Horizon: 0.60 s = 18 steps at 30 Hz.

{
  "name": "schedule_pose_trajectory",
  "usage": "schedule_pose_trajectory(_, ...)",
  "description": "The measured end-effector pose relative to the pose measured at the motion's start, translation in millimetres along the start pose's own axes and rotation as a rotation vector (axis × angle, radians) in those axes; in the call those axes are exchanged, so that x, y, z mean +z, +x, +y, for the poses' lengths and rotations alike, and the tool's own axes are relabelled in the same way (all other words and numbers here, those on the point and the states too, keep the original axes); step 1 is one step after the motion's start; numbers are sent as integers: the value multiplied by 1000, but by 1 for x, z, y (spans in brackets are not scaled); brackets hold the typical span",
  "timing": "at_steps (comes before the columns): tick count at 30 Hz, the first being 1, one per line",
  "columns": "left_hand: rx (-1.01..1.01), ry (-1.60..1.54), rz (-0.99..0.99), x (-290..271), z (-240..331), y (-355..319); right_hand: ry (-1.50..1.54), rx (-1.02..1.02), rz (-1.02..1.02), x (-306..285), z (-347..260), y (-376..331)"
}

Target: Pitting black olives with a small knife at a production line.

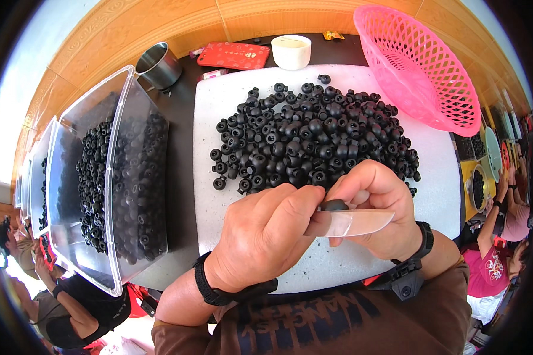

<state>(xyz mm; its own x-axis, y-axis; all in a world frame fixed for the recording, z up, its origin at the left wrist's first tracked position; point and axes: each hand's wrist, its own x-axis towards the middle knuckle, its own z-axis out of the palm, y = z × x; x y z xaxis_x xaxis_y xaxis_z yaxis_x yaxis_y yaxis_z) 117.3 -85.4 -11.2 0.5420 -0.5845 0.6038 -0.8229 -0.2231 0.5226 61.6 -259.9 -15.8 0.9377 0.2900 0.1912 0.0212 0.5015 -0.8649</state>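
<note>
My left hand (pixel 260 234) is closed around a knife whose handle is hidden; its pale, shiny blade (pixel 358 223) points right. Between the fingers of my right hand (pixel 379 207) is a small rounded black plastic piece (pixel 335 205), with the blade right beside it. Whether the edge touches the piece, I cannot tell. Just beyond both hands lies a wide heap of black plastic cord locks (pixel 314 133), round with holes, on a white board (pixel 219 213).
To the left stands a clear plastic bin (pixel 114 177) of similar black pieces. A metal mug (pixel 159 65), a red flat case (pixel 234 55) and a white cup (pixel 291 53) line the back. A pink basket (pixel 420 71) overhangs the board's far right corner. Other people work on both sides.
</note>
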Motion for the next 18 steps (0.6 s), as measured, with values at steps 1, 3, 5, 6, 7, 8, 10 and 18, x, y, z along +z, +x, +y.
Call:
schedule_pose_trajectory(1,0,0,0,0,0,0,-18,8,-3,-1,0,0)
schedule_pose_trajectory(3,-2,2,-16,0,0,0,-36,17,-7,-1,-1,-1)
schedule_pose_trajectory(5,-12,-1,-21,0,1,-1,-69,39,7,2,-4,-1)
schedule_pose_trajectory(6,-22,-4,-26,0,2,-2,-68,39,6,3,-5,-2)
schedule_pose_trajectory(7,-23,-3,-26,0,4,-1,-63,34,28,4,-5,-3)
schedule_pose_trajectory(8,-63,-6,-30,0,6,-1,-59,28,49,5,-6,-3)
schedule_pose_trajectory(10,-100,-10,-31,1,4,-2,-249,59,-1,3,-13,-4)
schedule_pose_trajectory(18,-419,-223,58,-12,10,5,-26,-21,32,9,-11,1)
